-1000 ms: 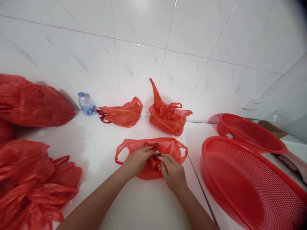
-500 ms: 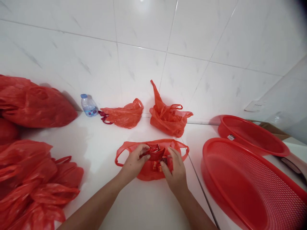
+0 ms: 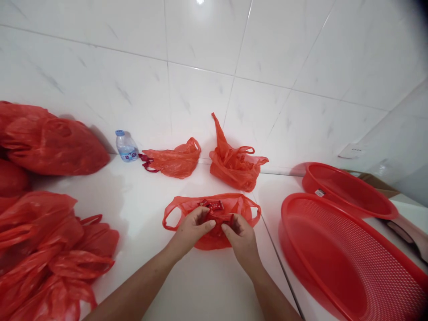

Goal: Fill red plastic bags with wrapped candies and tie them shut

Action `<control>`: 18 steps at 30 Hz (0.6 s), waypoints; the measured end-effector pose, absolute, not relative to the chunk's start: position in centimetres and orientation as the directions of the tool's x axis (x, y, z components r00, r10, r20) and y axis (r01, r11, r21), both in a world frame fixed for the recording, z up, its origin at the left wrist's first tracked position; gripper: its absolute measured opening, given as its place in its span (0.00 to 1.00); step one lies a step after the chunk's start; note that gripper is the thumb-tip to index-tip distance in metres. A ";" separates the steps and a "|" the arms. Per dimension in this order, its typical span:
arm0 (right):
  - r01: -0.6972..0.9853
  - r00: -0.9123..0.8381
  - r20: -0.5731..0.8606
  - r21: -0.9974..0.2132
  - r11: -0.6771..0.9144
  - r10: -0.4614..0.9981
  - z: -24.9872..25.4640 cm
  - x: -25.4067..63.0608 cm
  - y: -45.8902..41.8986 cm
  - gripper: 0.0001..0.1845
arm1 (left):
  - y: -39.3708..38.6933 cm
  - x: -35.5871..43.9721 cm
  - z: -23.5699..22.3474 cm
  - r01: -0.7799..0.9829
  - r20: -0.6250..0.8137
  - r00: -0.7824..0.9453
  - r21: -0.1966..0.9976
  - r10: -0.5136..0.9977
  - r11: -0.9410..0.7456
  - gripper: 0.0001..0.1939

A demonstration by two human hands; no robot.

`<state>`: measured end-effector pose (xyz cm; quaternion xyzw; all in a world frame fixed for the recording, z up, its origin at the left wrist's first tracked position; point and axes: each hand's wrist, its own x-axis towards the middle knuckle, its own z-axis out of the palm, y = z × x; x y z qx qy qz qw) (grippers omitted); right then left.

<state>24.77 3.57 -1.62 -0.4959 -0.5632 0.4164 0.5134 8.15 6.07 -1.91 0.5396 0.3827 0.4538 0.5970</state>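
A red plastic carrier bag lies flat on the white table, its two loop handles spread to left and right. Small dark red wrapped packets show in its mouth, above the fingers. My left hand pinches a fold of the red plastic at the near side of the mouth. From the other side my right hand grips the same fold, thumb close to the left thumb. Fingers and plastic hide the lower part of the bag's contents.
Behind stand a crumpled red bag, a filled red bag and a water bottle against the tiled wall. Heaped red bags cover the left. At right sit a red mesh basket and a red basin.
Both hands have drawn closer together and closed on the bag's plastic. The packets that showed between the hands are now covered, while those near the far rim stay visible.
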 end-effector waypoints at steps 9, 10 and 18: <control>0.089 0.007 0.136 -0.987 0.135 0.991 -1.8 24.9 3.5 0.06 | 6.0 8.5 -0.3 -0.196 -0.020 0.127 0.980 0.992 0.045 0.14; 0.088 0.009 0.133 -0.987 0.132 0.991 -1.8 24.9 3.5 0.07 | 6.0 8.6 -0.3 -0.211 -0.028 0.113 0.976 0.993 0.052 0.14; -0.013 0.011 0.115 -0.993 0.115 0.993 -2.1 25.3 3.9 0.08 | 6.2 8.7 -0.3 -0.197 -0.052 0.113 0.978 0.992 0.074 0.16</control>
